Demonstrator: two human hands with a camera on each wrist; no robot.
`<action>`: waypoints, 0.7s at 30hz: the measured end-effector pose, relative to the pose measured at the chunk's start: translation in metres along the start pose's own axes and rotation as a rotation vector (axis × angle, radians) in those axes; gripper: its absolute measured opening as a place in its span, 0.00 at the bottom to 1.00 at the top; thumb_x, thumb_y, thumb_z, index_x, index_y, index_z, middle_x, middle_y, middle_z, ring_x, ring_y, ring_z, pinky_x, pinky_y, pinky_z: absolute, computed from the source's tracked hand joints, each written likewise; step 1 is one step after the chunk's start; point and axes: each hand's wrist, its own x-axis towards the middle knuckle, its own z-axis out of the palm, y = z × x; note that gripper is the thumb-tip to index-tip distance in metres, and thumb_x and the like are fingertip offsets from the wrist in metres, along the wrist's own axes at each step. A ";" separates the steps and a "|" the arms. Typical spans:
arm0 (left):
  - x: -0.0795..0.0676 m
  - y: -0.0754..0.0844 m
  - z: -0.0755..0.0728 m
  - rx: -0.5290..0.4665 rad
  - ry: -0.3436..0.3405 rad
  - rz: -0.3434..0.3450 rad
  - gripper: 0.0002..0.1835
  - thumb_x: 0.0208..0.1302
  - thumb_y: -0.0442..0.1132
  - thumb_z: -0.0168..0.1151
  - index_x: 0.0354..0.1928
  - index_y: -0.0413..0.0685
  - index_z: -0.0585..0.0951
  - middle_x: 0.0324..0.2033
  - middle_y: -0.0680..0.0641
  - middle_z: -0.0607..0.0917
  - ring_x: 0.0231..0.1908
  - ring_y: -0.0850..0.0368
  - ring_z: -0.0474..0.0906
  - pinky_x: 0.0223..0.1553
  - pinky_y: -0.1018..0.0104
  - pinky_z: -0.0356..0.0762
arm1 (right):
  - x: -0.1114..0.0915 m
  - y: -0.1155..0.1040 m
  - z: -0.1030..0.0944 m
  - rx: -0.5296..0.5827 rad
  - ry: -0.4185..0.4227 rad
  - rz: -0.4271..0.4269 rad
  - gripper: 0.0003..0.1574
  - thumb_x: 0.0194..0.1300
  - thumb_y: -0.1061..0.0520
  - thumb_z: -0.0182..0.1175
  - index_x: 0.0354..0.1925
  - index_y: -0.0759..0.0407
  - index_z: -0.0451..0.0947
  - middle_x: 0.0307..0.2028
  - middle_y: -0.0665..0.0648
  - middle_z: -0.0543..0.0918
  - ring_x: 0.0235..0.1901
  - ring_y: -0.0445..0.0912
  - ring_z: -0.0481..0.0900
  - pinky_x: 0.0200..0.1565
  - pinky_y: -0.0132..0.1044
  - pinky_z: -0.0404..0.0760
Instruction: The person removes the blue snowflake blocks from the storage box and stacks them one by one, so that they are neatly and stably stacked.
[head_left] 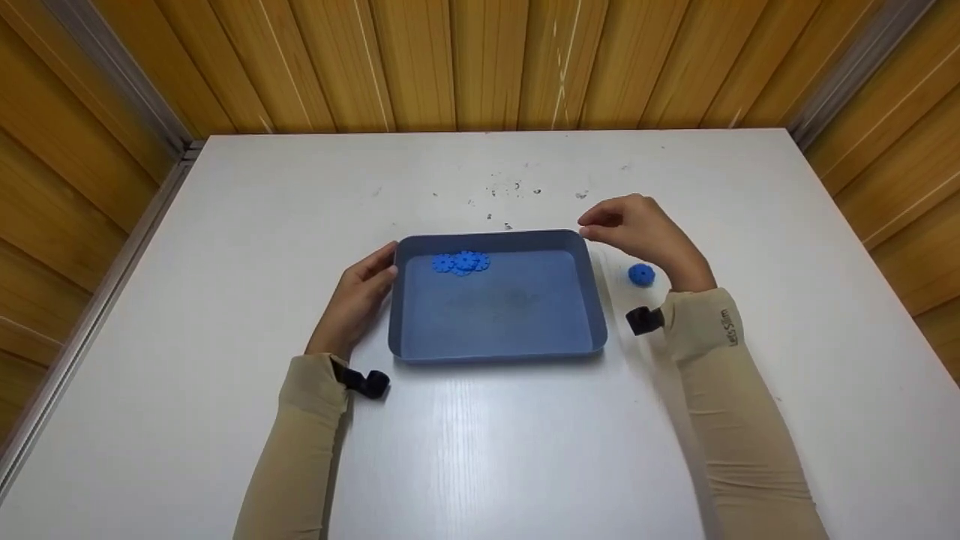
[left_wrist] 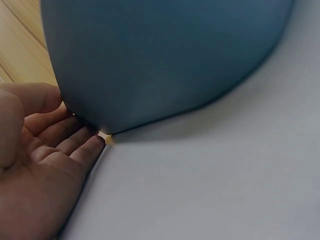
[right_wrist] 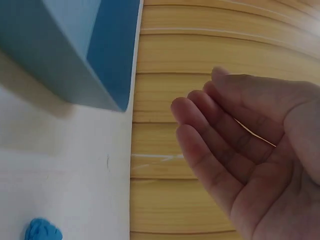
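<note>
Against the tray's (head_left: pixel 517 326) left wall, near its far left corner, I have the left hand (head_left: pixel 361 291), thumb and fingertips touching the outside; I cannot tell how firmly. The right hand (head_left: pixel 641 231) hangs by the far right corner, holding nothing, fingers softly curved, thumb and forefinger a narrow gap apart; its wrist view shows it clear of the wall.

For these small discs I would bring thumb and forefinger straight down on opposite edges, take one at a time, and lift above the rim to cross it, the left hand bracing without pushing.

The pile (head_left: pixel 641 274) of blue discs lies on the worktop (head_left: pixel 180 360), outside the tray's right wall and beside the right wrist. More discs (head_left: pixel 465 261) overlap inside, by the far wall toward its left corner. Between the groups stands the right wall, the likeliest snag. The right wrist camera (head_left: pixel 643 321) is near the pile and might brush it. Dark marks (head_left: pixel 517 185) speckle the worktop toward its far edge; wooden panels (head_left: pixel 450 67) rise beyond.
</note>
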 end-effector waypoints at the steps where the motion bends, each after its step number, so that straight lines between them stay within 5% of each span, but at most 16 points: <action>1: 0.000 0.000 0.000 -0.004 0.000 0.000 0.28 0.72 0.32 0.49 0.72 0.43 0.60 0.72 0.45 0.62 0.73 0.55 0.55 0.73 0.62 0.53 | 0.002 -0.003 0.002 -0.003 -0.007 -0.006 0.18 0.66 0.53 0.60 0.50 0.62 0.82 0.47 0.63 0.84 0.48 0.54 0.81 0.55 0.51 0.78; 21: -0.001 0.001 0.001 0.023 0.023 -0.018 0.28 0.72 0.33 0.50 0.72 0.45 0.62 0.71 0.46 0.63 0.72 0.57 0.57 0.72 0.63 0.57 | 0.038 -0.043 0.052 0.001 -0.167 -0.088 0.16 0.64 0.58 0.63 0.50 0.62 0.82 0.45 0.59 0.85 0.45 0.49 0.81 0.52 0.44 0.80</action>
